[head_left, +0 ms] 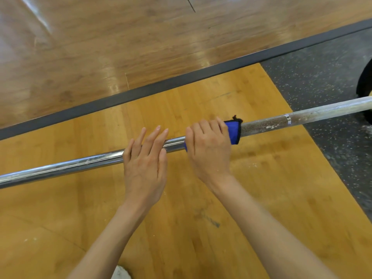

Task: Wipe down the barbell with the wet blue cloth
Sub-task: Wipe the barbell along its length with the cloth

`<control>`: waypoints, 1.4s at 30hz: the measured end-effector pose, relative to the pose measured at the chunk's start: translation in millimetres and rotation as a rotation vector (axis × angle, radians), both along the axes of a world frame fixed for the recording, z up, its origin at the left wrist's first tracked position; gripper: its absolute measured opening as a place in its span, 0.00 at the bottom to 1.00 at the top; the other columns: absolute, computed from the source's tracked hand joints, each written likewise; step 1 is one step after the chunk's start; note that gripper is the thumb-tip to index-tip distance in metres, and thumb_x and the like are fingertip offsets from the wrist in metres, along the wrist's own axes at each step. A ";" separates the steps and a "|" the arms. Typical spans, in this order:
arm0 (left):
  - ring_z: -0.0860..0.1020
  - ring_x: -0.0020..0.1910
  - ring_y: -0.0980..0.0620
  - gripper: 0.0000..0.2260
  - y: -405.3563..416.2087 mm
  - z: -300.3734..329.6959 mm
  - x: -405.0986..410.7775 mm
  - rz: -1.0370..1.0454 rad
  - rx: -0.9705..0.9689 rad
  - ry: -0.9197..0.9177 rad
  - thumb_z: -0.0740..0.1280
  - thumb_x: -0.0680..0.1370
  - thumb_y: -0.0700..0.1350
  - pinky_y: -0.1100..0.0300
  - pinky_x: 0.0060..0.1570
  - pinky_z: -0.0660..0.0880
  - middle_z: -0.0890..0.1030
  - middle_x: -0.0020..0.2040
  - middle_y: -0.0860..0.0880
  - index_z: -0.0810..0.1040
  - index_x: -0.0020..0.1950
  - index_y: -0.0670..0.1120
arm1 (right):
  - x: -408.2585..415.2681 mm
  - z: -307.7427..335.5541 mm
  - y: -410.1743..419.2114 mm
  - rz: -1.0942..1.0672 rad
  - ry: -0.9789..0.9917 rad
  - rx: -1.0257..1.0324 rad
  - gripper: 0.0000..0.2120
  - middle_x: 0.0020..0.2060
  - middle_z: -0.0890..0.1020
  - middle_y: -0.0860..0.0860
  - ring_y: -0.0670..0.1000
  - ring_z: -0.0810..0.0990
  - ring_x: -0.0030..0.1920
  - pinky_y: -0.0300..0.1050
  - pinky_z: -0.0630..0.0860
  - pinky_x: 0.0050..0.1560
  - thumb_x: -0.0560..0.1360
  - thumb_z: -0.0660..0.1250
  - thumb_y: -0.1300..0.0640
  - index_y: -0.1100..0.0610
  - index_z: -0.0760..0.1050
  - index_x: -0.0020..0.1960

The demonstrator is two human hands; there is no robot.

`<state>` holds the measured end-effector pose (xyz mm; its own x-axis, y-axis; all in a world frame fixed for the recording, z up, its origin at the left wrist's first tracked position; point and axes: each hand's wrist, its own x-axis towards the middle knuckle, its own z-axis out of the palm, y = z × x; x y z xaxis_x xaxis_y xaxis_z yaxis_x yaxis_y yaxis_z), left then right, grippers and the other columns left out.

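A long steel barbell point(60, 168) runs across the view from the lower left to the right edge. Its left stretch is shiny; the part right of my hands is dull and dusted with white chalk point(302, 116). The blue cloth point(233, 130), edged in black, is wrapped round the bar, and my right hand point(209, 150) grips it there with fingers curled over the top. My left hand point(146, 164) lies over the bar just left of the cloth, fingers straight and spread, holding nothing.
The bar lies over a yellow wooden lifting platform point(201, 218). Speckled black rubber flooring point(322, 77) is at the right, with a black weight plate point(365, 81) at the right edge. A dark strip point(161, 87) borders brown wood flooring beyond. A white shoe tip point(120, 273) shows at the bottom.
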<state>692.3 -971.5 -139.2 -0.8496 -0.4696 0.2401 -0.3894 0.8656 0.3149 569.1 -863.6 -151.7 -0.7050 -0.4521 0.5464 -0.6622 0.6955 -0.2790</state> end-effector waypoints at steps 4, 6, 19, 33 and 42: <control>0.59 0.80 0.50 0.22 -1.7 3.5 3.0 -0.014 -0.001 -0.052 0.49 0.86 0.49 0.52 0.77 0.51 0.68 0.78 0.54 0.67 0.79 0.52 | -27.6 0.6 31.5 0.129 0.009 0.044 0.25 0.38 0.79 0.51 0.55 0.75 0.40 0.54 0.70 0.66 0.86 0.46 0.50 0.56 0.77 0.43; 0.58 0.81 0.50 0.22 -0.9 4.9 3.4 -0.010 0.010 -0.075 0.48 0.86 0.51 0.54 0.77 0.48 0.68 0.78 0.54 0.66 0.79 0.53 | -36.9 3.3 43.5 0.003 -0.046 0.043 0.25 0.38 0.80 0.51 0.55 0.76 0.41 0.56 0.69 0.68 0.86 0.47 0.49 0.57 0.78 0.43; 0.57 0.81 0.48 0.25 3.2 21.4 1.6 0.000 -0.005 -0.151 0.45 0.86 0.55 0.53 0.78 0.44 0.67 0.79 0.50 0.67 0.79 0.51 | -26.8 11.2 56.5 0.065 -0.116 0.084 0.28 0.48 0.81 0.53 0.56 0.78 0.53 0.56 0.63 0.74 0.83 0.51 0.38 0.59 0.78 0.54; 0.62 0.80 0.45 0.22 4.8 6.9 -31.2 -0.051 -0.167 -0.071 0.48 0.87 0.50 0.48 0.76 0.58 0.70 0.77 0.50 0.72 0.76 0.48 | -52.0 48.2 17.0 0.052 -0.341 0.599 0.22 0.29 0.69 0.50 0.55 0.71 0.33 0.46 0.53 0.30 0.84 0.50 0.48 0.55 0.72 0.37; 0.63 0.79 0.45 0.23 7.2 5.9 -31.1 -0.044 -0.169 -0.055 0.48 0.86 0.49 0.47 0.75 0.60 0.71 0.76 0.50 0.74 0.75 0.47 | -66.9 58.3 10.1 0.168 -0.665 0.645 0.21 0.33 0.70 0.53 0.51 0.65 0.31 0.48 0.59 0.34 0.83 0.50 0.48 0.56 0.66 0.34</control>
<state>661.2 -964.3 -133.2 -0.8822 -0.3889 0.2656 -0.3629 0.9208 0.1428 502.2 -853.5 -93.4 -0.6805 -0.6507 -0.3368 -0.6108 0.7577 -0.2298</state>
